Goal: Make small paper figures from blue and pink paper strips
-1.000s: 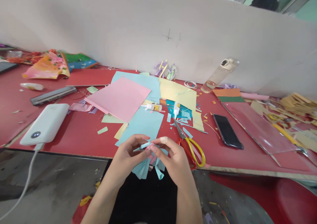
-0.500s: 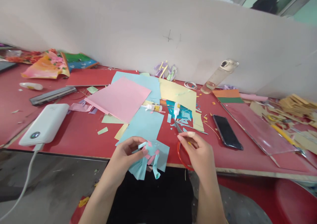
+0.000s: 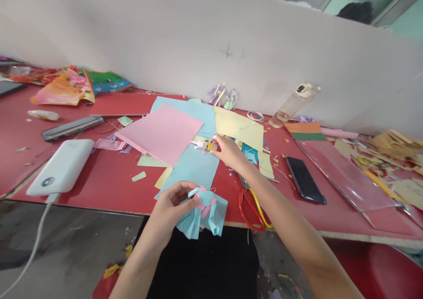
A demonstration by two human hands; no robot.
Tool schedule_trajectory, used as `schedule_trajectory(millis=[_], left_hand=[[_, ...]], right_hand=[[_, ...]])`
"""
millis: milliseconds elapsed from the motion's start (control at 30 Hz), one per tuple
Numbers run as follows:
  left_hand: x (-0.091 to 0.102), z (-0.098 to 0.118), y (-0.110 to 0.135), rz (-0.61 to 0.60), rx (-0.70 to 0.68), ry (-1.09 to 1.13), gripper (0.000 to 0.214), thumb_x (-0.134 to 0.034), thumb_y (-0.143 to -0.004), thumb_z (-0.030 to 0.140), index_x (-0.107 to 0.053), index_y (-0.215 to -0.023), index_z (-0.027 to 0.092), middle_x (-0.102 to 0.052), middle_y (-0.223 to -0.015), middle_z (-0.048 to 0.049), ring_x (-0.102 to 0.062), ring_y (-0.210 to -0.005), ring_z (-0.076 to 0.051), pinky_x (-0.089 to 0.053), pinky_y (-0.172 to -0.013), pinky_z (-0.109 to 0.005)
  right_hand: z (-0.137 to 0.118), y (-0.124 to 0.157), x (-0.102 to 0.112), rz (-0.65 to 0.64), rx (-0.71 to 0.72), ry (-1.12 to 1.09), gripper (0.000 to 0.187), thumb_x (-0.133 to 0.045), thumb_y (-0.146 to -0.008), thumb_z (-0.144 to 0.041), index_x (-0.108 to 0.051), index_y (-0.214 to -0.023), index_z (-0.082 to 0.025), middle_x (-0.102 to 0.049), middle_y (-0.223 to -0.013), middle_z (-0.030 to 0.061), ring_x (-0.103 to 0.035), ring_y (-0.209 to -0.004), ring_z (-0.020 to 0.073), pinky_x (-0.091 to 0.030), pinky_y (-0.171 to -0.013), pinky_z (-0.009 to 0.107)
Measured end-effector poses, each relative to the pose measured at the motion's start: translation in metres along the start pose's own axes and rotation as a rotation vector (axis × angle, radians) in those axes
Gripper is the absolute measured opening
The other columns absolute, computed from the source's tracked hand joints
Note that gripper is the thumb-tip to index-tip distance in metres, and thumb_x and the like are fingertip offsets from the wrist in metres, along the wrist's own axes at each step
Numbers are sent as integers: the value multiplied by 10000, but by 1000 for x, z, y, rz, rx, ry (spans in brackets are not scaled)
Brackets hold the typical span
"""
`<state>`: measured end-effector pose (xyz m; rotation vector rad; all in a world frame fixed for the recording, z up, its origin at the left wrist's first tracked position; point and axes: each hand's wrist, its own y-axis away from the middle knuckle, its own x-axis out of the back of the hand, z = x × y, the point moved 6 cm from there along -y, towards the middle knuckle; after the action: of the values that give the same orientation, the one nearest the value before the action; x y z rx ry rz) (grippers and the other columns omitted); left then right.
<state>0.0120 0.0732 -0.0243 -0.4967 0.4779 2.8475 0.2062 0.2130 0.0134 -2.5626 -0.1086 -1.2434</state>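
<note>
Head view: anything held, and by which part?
Left hand: blue and pink paper piece, pinched at its left side. Right hand: at right end of white plastic bottle; grip unclear.

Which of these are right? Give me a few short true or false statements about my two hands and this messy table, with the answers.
1. The left hand holds a blue and pink paper piece. True.
2. The scissors are in neither hand. True.
3. The right hand is at the phone. False: its fingertips are at a small white bottle with a yellow label.
4. The phone stands upright against the wall. False: it lies flat on the red table.
5. The large pink sheet lies right of the phone. False: it lies left of it.
</note>
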Motion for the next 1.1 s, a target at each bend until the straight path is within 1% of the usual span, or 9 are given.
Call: schedule_trajectory(millis=[167,267,367,467,600,667,867,967,1100], left_hand=[[4,2,-1,42,-27,27,232,-880,-743,320,-755,-895,199,-755,-906,-40,-696,-791,-192,-514,-717,-276],[5,1,-3,50,-22,67,247,-879,-748,322,-756,-920,195,-750,-905,-38,-686,-764,-172,-509,-686,-256],[4,0,-5,66,-14,105,270,-883,-740,321,-749,-930,183,-748,-890,-42,-688,-747,-173,-508,-654,-249],[1,-1,-7,56,-5,103,290,-895,-722,314,-741,-926,178,-747,-886,-42,-692,-735,-176,-509,-631,-247],[-2,0,-7,61,-10,121,277,-898,-718,311,-748,-909,176,-747,-887,-44,-681,-711,-163,-512,-623,-243],[-2,1,-7,58,-24,134,268,-897,-721,313,-757,-905,178,-734,-848,-34,-677,-697,-161,-517,-629,-248],[-2,1,-8,51,-64,126,257,-891,-742,328,-786,-930,188,-734,-838,-27,-685,-741,-161,-524,-695,-245],[-1,1,-8,71,-86,116,252,-890,-749,324,-800,-945,193,-749,-876,-34,-691,-793,-164,-531,-742,-241],[-1,0,-8,85,-86,122,254,-892,-746,319,-811,-954,200,-767,-909,-43,-691,-825,-178,-539,-751,-252]], right_hand=[[-10,15,16,60,-1,-122,113,-734,-845,-275,-682,-930,-221,-709,-1034,68,-671,-1016,257,-519,-893,374],[-15,33,35,161,-46,-274,229,-611,-958,-444,-657,-982,-222,-702,-984,50,-683,-861,201,-541,-760,321],[-8,55,51,448,-176,-812,321,-667,-913,-543,-639,-852,-229,-681,-858,28,-618,-691,155,-502,-628,290],[-9,74,49,516,-295,-1052,405,-641,-886,-638,-618,-835,-237,-719,-897,52,-601,-637,146,-457,-522,276],[-33,97,30,265,-376,-1048,424,-851,-701,-560,-680,-938,-253,-735,-950,54,-598,-656,158,-478,-517,279],[-48,110,24,229,-354,-1035,463,-871,-667,-594,-700,-930,-253,-732,-942,57,-609,-690,181,-488,-525,294],[-74,134,15,303,-189,-953,267,-825,-827,-445,-705,-1002,-283,-714,-971,28,-637,-693,167,-516,-579,296],[-78,137,14,376,-161,-799,248,-784,-865,-431,-677,-1031,-282,-676,-1057,51,-678,-828,214,-557,-650,330],[-82,137,12,407,-136,-659,205,-749,-895,-395,-644,-1024,-275,-659,-985,48,-683,-858,230,-582,-666,337]])
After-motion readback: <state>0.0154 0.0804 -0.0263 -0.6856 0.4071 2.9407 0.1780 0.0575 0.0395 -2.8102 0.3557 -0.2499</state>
